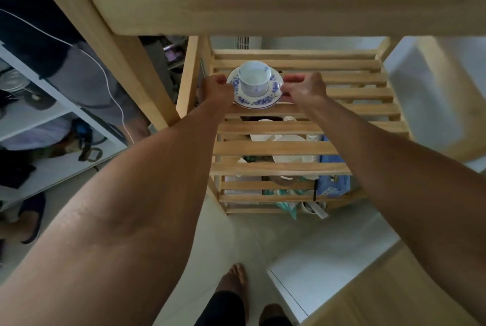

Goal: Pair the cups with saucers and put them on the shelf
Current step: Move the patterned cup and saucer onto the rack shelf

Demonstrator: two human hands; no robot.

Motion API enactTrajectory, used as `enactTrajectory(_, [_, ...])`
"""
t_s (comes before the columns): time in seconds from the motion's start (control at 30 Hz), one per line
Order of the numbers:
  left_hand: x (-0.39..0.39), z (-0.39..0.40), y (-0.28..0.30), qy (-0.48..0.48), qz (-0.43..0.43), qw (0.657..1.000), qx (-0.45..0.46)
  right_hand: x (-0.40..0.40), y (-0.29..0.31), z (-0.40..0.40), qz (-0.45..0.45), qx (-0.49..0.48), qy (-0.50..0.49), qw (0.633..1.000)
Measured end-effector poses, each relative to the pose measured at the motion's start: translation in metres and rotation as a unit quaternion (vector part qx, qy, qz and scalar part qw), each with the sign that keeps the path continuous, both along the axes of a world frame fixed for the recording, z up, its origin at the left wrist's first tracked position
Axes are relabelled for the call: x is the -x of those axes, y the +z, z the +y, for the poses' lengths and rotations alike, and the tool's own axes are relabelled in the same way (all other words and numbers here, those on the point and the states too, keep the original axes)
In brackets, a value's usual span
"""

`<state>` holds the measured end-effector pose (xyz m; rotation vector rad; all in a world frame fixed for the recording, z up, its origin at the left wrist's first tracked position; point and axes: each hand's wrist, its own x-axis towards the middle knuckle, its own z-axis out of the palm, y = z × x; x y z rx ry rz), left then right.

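A white cup (254,77) with a faint blue pattern stands upright on a white saucer (259,100) rimmed with blue flowers. The pair is over the slatted middle shelf (342,94) of a wooden rack, near its back left; whether the saucer rests on the slats I cannot tell. My left hand (217,90) grips the saucer's left rim. My right hand (305,87) grips its right rim. Both arms reach forward under the rack's top tier (263,2).
Below the slats, a lower shelf holds white dishes (284,138), paper cups (313,138) and a blue box (332,185). The rack's left post (126,62) stands close to my left arm. Another person (52,44) stands at the left by white shelving (39,115). My bare feet (234,281) are on pale floor.
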<state>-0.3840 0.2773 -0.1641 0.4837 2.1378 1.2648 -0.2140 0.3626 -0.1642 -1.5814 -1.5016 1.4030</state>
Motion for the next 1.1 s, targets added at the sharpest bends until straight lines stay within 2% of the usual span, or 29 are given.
enactTrajectory(0.13, [0.003, 0.012, -0.002, 0.023, 0.042, 0.999, -0.003, 0.011, 0.0, 0.013, -0.003, -0.006, 0.007, 1.0])
enactTrajectory(0.37, [0.0, 0.011, -0.003, 0.047, 0.064, 0.997, -0.014, 0.012, -0.006, 0.014, 0.014, -0.008, -0.01, 1.0])
enactTrajectory(0.63, [-0.032, -0.027, 0.015, 0.061, 0.019, 0.998, -0.008, -0.04, 0.023, -0.022, -0.024, -0.006, -0.003, 1.0])
enactTrajectory(0.87, [-0.131, -0.078, 0.07, -0.061, 0.06, 0.996, -0.017, -0.143, 0.092, -0.084, -0.004, 0.006, 0.019, 1.0])
enactTrajectory(1.1, [-0.295, -0.1, 0.13, -0.209, -0.008, 0.976, -0.054, -0.311, 0.154, -0.17, 0.027, 0.013, -0.044, 0.999])
